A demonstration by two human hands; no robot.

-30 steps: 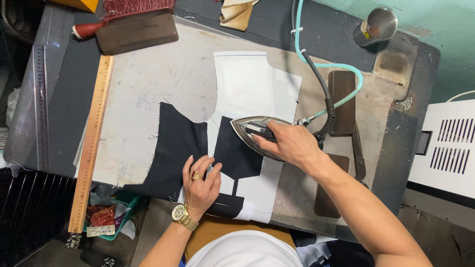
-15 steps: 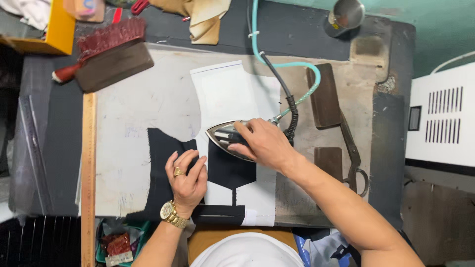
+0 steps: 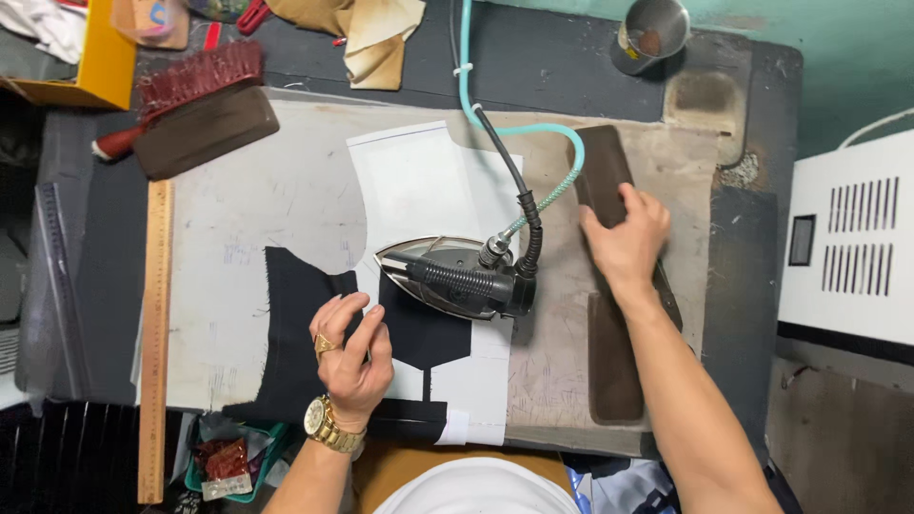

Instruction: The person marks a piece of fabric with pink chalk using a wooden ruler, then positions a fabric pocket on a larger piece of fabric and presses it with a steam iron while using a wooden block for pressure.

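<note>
Desk (image 3: 286,200) is crowded. Black fabric piece (image 3: 295,343) lies flat over white interfacing (image 3: 419,181); left hand (image 3: 352,352) presses it, fingers together, gripping nothing. Steam iron (image 3: 452,276) sits unattended on the cloth, soleplate down: scorch risk. Right hand (image 3: 624,238) curls on the dark wooden block (image 3: 605,176); an elbow could snag the hose (image 3: 471,105).

Glossy metal iron (image 3: 447,276); matt dark cloth (image 3: 295,333); wooden ruler (image 3: 155,333).

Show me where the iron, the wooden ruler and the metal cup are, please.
iron (image 3: 447,278): head view, on its black handle.
wooden ruler (image 3: 155,333): head view, middle of its length.
metal cup (image 3: 655,29): head view, on its rim.
</note>
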